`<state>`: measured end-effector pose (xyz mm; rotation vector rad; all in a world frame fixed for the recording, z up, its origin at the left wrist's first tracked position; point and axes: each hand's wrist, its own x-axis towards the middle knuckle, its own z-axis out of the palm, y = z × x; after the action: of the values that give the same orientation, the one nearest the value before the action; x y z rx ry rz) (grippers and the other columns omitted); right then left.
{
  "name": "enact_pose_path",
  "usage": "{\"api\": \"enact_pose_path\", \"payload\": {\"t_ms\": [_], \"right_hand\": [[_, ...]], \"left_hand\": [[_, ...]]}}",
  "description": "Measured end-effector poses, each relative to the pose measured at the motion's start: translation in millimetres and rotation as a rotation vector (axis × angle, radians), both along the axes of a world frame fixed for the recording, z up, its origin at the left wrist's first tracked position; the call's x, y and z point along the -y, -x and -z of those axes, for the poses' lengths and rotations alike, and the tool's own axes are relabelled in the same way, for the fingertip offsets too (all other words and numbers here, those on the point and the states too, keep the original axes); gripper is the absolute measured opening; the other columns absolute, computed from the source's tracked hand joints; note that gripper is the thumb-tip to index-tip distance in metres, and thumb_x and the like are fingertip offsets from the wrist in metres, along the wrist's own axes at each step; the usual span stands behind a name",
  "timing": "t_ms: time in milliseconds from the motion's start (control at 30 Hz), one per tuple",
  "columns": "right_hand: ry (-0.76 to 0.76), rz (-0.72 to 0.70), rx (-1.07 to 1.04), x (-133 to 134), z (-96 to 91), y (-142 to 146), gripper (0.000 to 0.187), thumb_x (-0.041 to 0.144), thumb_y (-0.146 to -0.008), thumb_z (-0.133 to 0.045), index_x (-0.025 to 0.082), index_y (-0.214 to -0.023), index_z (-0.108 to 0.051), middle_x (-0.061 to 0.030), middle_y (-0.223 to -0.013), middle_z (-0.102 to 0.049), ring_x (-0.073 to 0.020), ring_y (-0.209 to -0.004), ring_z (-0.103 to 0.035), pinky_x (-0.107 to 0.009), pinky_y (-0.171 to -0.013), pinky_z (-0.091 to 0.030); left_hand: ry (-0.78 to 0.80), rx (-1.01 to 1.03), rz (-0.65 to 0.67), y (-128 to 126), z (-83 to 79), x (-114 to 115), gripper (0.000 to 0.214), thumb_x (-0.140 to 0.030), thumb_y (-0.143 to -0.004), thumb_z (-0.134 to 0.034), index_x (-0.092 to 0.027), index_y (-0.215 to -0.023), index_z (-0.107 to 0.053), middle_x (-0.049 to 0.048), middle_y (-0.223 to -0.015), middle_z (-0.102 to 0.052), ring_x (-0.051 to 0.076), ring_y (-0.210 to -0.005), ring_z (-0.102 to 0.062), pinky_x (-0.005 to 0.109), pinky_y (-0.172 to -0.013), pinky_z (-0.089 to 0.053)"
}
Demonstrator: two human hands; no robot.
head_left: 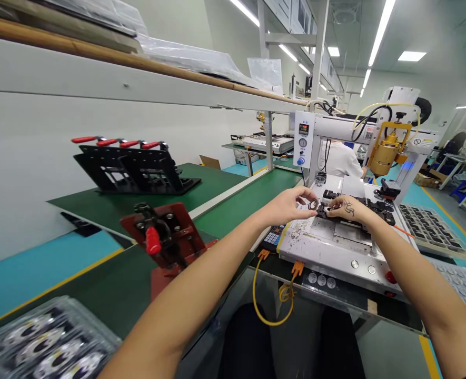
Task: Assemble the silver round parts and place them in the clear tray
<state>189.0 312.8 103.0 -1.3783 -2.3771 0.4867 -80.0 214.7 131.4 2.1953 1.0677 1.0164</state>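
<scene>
My left hand [288, 205] is over the left end of the machine's bed, thumb and fingers pinching a small round ring-shaped part [314, 204]. Close beside it, my right hand [349, 207] reaches down to the black fixture [380, 210] with its fingertips together at the fixture's left end. Whatever lies under those fingertips is too small and hidden to name. The fixture rests on the white bed of a benchtop machine [319, 247], below a gold-coloured head [386, 155].
A red clamp jig [169, 237] stands left of my forearm. Trays of parts lie at lower left [78, 316] and right [434, 229]. Black frames with red-handled clamps [130, 168] stand on the green bench. A yellow cable [256, 295] loops below the machine. Another person [341, 158] is behind it.
</scene>
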Motion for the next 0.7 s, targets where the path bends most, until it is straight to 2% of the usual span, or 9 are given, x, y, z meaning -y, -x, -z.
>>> {"api": "enact_pose_path", "payload": {"t_ms": [133,300,467,533,600,700], "right_hand": [[-0.005,0.014,0.046,0,-1.2,-1,0.035,0.048,-0.081,-0.086,0.02,-0.103,-0.086,-0.0028,-0.085,-0.074,-0.0202,-0.074,-0.066,-0.03,-0.07,-0.049],[-0.091,0.005,0.086,3,2.2,4,0.025,0.044,-0.094,-0.078,0.02,-0.097,-0.086,-0.0082,-0.091,-0.076,-0.0243,-0.089,-0.07,-0.032,-0.082,-0.052],[-0.176,0.047,0.087,12,-0.3,11,0.022,0.041,-0.094,-0.08,0.02,-0.098,-0.087,-0.0108,-0.095,-0.074,-0.0271,-0.095,-0.067,-0.037,-0.091,-0.051],[-0.209,0.071,0.067,27,-5.5,3,0.027,0.043,-0.098,-0.075,0.019,-0.108,-0.086,-0.0134,-0.103,-0.074,-0.0295,-0.105,-0.066,-0.04,-0.098,-0.05],[-0.286,0.109,-0.004,52,-9.6,-19,0.034,0.043,-0.106,-0.063,0.018,-0.121,-0.081,-0.0148,-0.114,-0.073,-0.0299,-0.114,-0.064,-0.042,-0.105,-0.047],[-0.497,0.237,-0.248,113,-3.2,-70,0.034,0.041,-0.11,-0.055,0.02,-0.126,-0.076,-0.0108,-0.115,-0.074,-0.0255,-0.106,-0.066,-0.039,-0.097,-0.051]], "left_hand": [[0.002,0.026,0.009,9,7.3,16,0.04,-0.041,-0.085,-0.08,-0.019,-0.117,-0.07,0.0123,-0.126,-0.073,0.023,-0.105,-0.068,0.044,-0.099,-0.058],[-0.008,0.042,-0.021,13,13.5,33,0.04,-0.041,-0.086,-0.08,-0.02,-0.118,-0.07,0.0118,-0.123,-0.073,0.023,-0.103,-0.069,0.044,-0.097,-0.06],[-0.004,0.097,-0.039,5,12.0,46,0.043,-0.04,-0.085,-0.082,-0.019,-0.12,-0.07,0.0122,-0.124,-0.073,0.022,-0.104,-0.07,0.044,-0.099,-0.06],[-0.01,0.127,-0.042,-1,14.0,56,0.043,-0.039,-0.085,-0.082,-0.019,-0.121,-0.07,0.012,-0.125,-0.074,0.023,-0.107,-0.07,0.044,-0.101,-0.06],[-0.003,0.186,-0.047,-5,21.7,70,0.044,-0.04,-0.085,-0.083,-0.02,-0.122,-0.069,0.012,-0.124,-0.076,0.024,-0.111,-0.072,0.044,-0.104,-0.059],[0.059,0.268,-0.097,-4,46.0,100,0.049,-0.042,-0.084,-0.086,-0.02,-0.123,-0.066,0.0113,-0.115,-0.079,0.026,-0.107,-0.076,0.043,-0.101,-0.062]]}}
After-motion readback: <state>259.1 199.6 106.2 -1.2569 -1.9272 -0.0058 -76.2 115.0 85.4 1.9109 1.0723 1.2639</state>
